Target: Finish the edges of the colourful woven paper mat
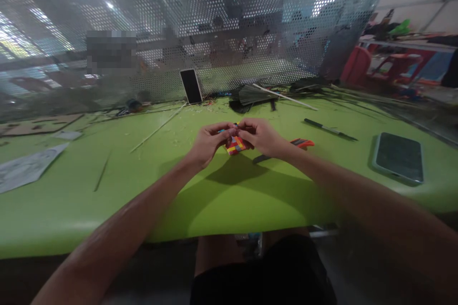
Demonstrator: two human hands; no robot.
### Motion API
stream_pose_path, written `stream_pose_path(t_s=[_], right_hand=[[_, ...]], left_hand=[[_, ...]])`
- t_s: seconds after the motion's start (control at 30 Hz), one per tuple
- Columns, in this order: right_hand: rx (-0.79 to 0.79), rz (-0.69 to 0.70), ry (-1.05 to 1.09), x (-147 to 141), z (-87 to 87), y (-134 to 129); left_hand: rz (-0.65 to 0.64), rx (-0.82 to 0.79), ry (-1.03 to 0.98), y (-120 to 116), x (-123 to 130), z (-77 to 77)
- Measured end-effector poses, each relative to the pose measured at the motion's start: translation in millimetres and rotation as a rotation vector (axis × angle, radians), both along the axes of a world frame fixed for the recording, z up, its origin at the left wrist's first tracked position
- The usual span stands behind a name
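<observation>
Both hands meet over the middle of the green table [136, 186], around a small woven-looking piece [235, 147] in red, yellow and orange. My left hand [211, 143] pinches its upper left part with thumb and fingers. On the upper right, my right hand [259, 136] grips the same piece, its fingertips touching those of the left. The fingers hide the piece's top edge. Partly beneath my right wrist lies an orange and dark tool [304, 143], resting on the table.
A dark-screened phone [400, 157] lies at the right, near a black pen-like tool [329, 129]. Another phone-like device [191, 86] leans at the back. Dark strips [250, 95], a white stick [286, 97] and a printed sheet [30, 167] are also there.
</observation>
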State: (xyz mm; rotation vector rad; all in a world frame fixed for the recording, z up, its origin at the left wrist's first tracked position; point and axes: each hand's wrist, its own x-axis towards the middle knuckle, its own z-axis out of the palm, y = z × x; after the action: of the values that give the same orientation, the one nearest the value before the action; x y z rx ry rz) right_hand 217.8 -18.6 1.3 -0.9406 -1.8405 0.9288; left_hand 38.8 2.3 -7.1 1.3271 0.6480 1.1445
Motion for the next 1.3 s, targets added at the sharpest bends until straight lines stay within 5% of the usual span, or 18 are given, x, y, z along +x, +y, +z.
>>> stream_pose_path(t_s=[0.33,0.47,0.87,1.17,1.3], right_hand=[[0.143,-0.08,-0.072,9,5.6,3],[0.176,-0.109,-0.076,10,5.8,5],[0.169,-0.221,-0.073,20,6.1,14],[0.22,0.013,-0.311,1,-6.0,2],[0.244,0.07,-0.339,3,-2.9,1]], left_hand=[[0.153,0.557,0.342,8,-7,-4.6],[0.124,0.641,0.453,10,-10,-4.4],[-0.017,0.32,0.233,0,-7,7.3],[0.034,0.017,0.058,8,-7,1.8],[0.047,0.022,0.111,9,-6,0.3]])
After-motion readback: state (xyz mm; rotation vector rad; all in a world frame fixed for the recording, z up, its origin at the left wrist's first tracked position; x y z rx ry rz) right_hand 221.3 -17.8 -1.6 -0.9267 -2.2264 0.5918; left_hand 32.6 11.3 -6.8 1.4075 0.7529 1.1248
